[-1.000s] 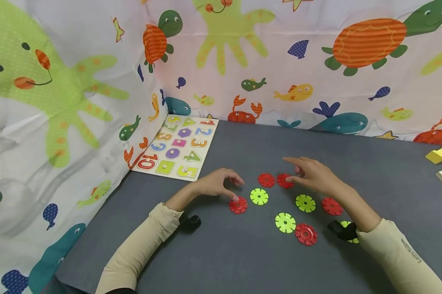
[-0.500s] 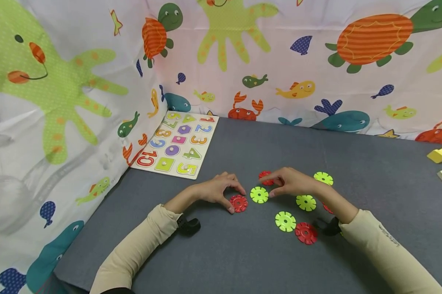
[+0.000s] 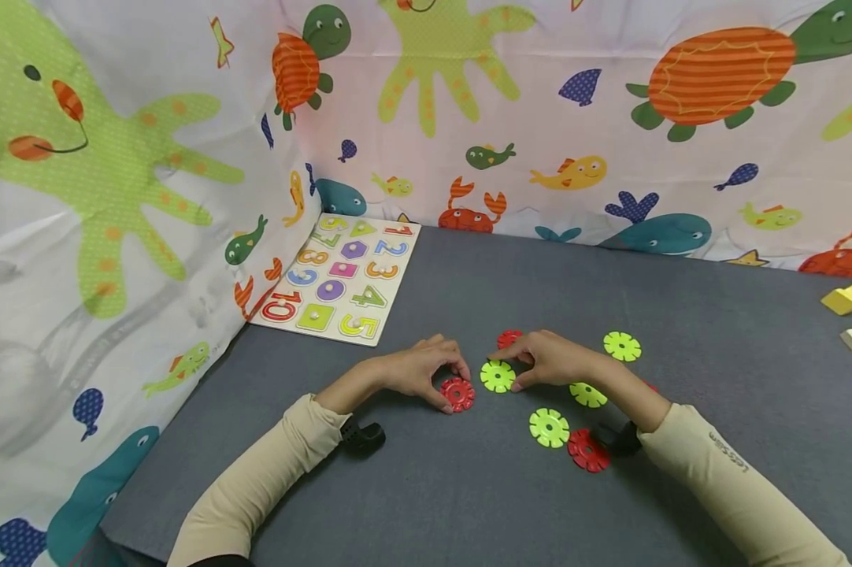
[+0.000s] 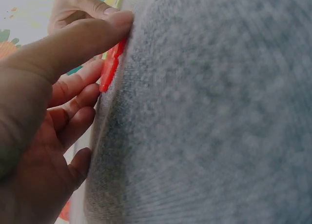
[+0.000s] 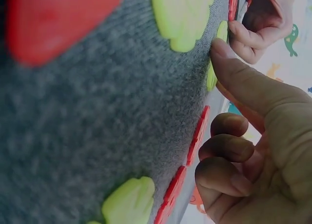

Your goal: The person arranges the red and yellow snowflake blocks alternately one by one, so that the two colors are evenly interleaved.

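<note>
Flat notched plastic discs in red and yellow-green lie on the grey table. My left hand [image 3: 426, 370] has its thumb and forefinger on opposite edges of a red disc [image 3: 457, 395], pinching it; in the left wrist view that red disc [image 4: 112, 68] lies edge-on at the fingers. To its right, my right hand [image 3: 557, 361] pinches a yellow-green disc [image 3: 498, 377] by its rim, with the forefinger at the far edge and the thumb at the near right. The right wrist view shows the right thumb [image 5: 229, 63] against this yellow-green disc [image 5: 211, 77]; the other fingers are curled.
Other discs lie around the right hand: a red disc [image 3: 509, 339] behind it, yellow-green discs [image 3: 621, 346] nearby, and a red disc [image 3: 587, 450] touching a yellow-green one [image 3: 550, 428]. A number puzzle board [image 3: 341, 279] lies back left. A yellow block [image 3: 851, 298] sits far right.
My right hand has come left and down from above the red discs to the yellow-green disc and grips its rim. My left thumb and forefinger have closed round the red disc.
</note>
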